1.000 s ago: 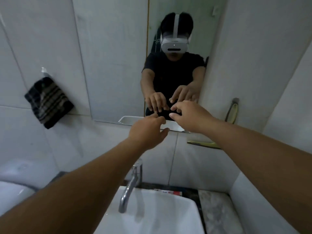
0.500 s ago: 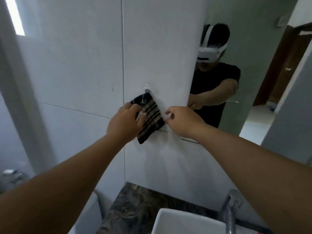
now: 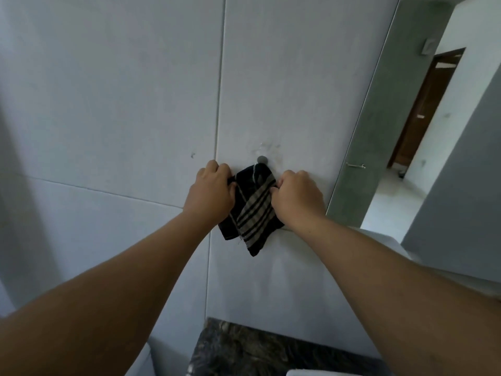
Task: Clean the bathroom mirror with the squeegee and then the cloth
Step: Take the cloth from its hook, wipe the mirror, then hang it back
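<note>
Against the tiled wall [image 3: 113,104], just below a round hook [image 3: 262,159], hangs the striped cloth [image 3: 253,210]. Left hand [image 3: 211,191] and right hand [image 3: 296,198] pinch its opposite edges, probably to unhook it for wiping the mirror [image 3: 423,137] alongside.

We're looking at pale grey wall tiles [image 3: 135,104] with thin grout lines, plus a small round grey wall hook [image 3: 262,159] with some smudgy marks just above it. Down at the bottom there's a dark marbled countertop [image 3: 257,351], and a white basin edge [image 3: 320,372] peeks in.
</note>
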